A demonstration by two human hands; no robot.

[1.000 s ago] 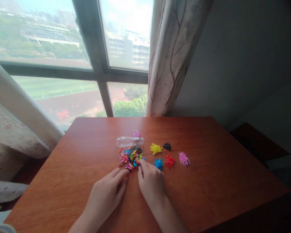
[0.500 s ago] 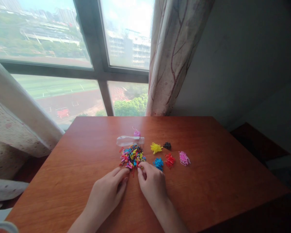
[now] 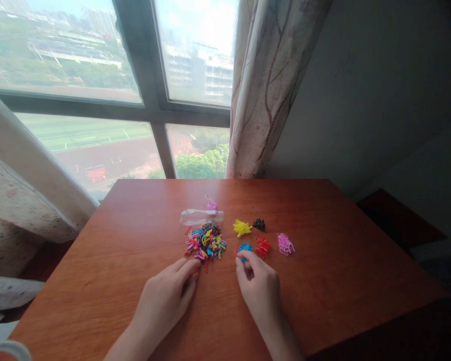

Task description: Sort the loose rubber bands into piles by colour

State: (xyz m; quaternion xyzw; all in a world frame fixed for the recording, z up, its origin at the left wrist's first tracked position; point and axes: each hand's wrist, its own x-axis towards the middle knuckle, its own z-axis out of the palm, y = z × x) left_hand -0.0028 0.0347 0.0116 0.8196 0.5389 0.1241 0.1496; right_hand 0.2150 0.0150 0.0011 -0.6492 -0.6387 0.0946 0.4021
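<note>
"Head view: which step is in hand?"
"Seemingly work at the blue pile [image 3: 244,247]: the right hand [image 3: 261,286] bends over it, thumb and forefinger nearly meeting; whether they pinch anything, one cannot tell."
"And the left hand [image 3: 166,291]?"
"Curled at the mixed pile [image 3: 205,240] on the bench [image 3: 97,281], grip unclear."
"Next move?"
"Probably calls for fine fingertip control, with the red pile [image 3: 263,246] so near."
</note>
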